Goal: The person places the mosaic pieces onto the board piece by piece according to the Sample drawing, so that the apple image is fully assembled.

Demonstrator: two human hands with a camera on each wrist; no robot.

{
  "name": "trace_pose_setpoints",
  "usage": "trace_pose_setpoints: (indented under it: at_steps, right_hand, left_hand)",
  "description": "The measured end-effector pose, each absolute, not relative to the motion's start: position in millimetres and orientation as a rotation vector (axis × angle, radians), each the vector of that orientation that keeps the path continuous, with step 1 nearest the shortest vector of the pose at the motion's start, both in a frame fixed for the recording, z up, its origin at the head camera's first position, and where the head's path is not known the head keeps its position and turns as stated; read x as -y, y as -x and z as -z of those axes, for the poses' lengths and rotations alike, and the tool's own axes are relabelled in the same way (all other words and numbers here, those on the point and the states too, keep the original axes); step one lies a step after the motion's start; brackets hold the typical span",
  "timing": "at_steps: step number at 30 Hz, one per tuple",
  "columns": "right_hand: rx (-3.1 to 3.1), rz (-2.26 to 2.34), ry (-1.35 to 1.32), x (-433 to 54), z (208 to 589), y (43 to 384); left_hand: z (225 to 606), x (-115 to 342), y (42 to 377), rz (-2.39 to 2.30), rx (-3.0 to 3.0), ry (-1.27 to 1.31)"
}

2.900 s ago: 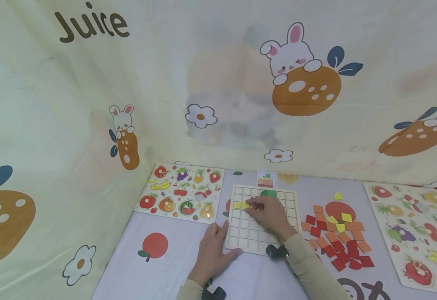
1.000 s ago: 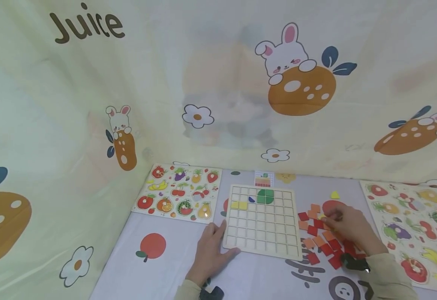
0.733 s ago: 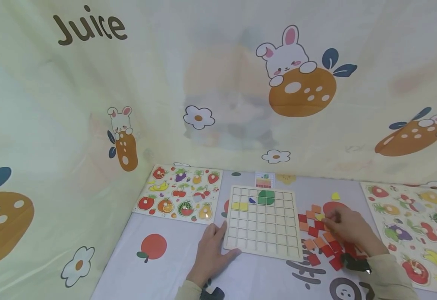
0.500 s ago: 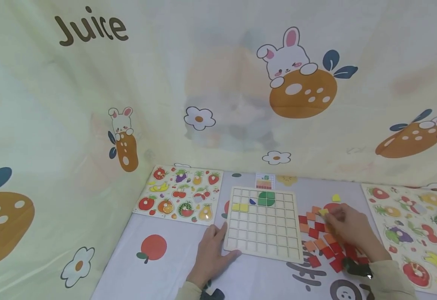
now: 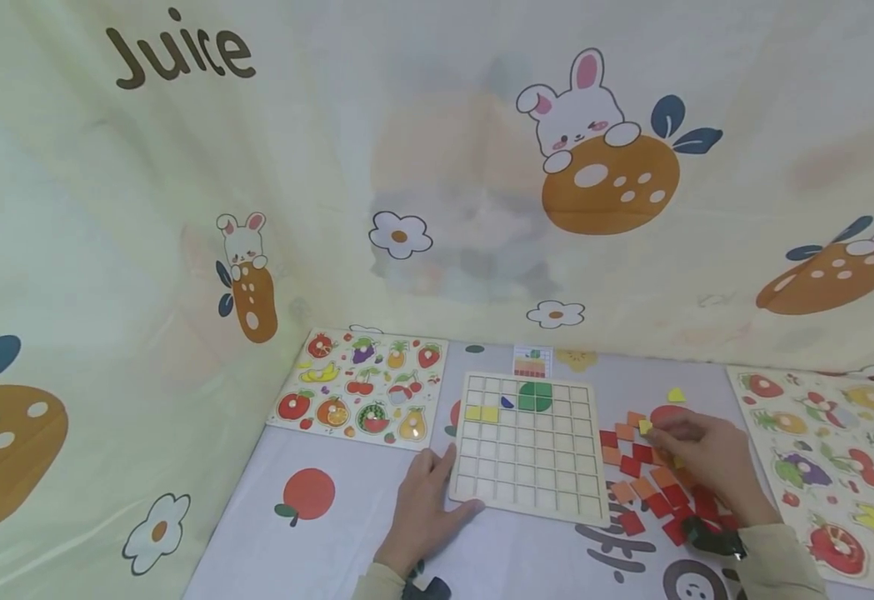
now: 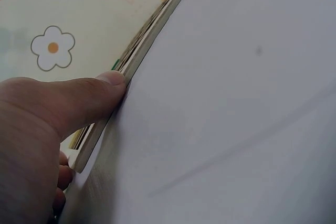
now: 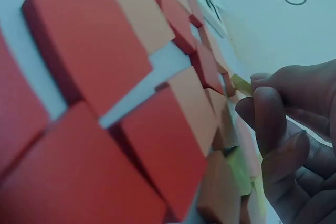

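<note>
The wooden grid board [image 5: 526,467] lies flat, holding a green round patch [image 5: 536,397], a small blue piece [image 5: 507,402] and two yellow square tiles [image 5: 481,413]. My left hand [image 5: 423,504] grips its near left corner, thumb along the front edge and fingers at the left side. To the right, my right hand [image 5: 706,454] pinches a yellow tile [image 7: 242,84] between thumb and fingertips, above a scatter of red tiles [image 5: 659,504] and orange tiles [image 5: 642,487]. Another yellow piece shows partly under this hand.
A small picture card [image 5: 531,362] is behind the board. Fruit puzzle boards lie at the left [image 5: 362,385] and right [image 5: 819,467]. One yellow piece [image 5: 676,395] sits apart behind the pile. A printed curtain [image 5: 466,167] rises behind the table.
My right hand has let go of a yellow tile on the board, moved right to the pile and picked up another yellow tile. My left hand has stayed at the board's corner.
</note>
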State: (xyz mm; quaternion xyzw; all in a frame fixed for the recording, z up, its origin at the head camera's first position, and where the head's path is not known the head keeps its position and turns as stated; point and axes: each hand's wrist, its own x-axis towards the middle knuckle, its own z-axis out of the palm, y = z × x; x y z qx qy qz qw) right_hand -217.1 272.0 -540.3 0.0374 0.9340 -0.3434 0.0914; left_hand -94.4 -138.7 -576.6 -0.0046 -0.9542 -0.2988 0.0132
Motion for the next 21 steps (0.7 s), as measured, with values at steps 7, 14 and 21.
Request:
trace_pose_setpoints:
  at_steps: [7, 14, 21]
  right_hand:
    - [-2.827, 1.055, -0.095, -268.5, 545.5, 215.1]
    - [-2.983, 1.163, -0.019, -257.3, 547.8, 210.6]
    - [-2.968, 1.4, 0.029, -238.9, 541.5, 206.2]
  left_hand:
    - [575.6, 138.3, 94.3, 0.928, 2.975, 0.012]
    - [574.4, 137.7, 93.7, 0.927, 2.979, 0.008]
    - [572.8, 137.3, 93.5, 0.939, 2.974, 0.006]
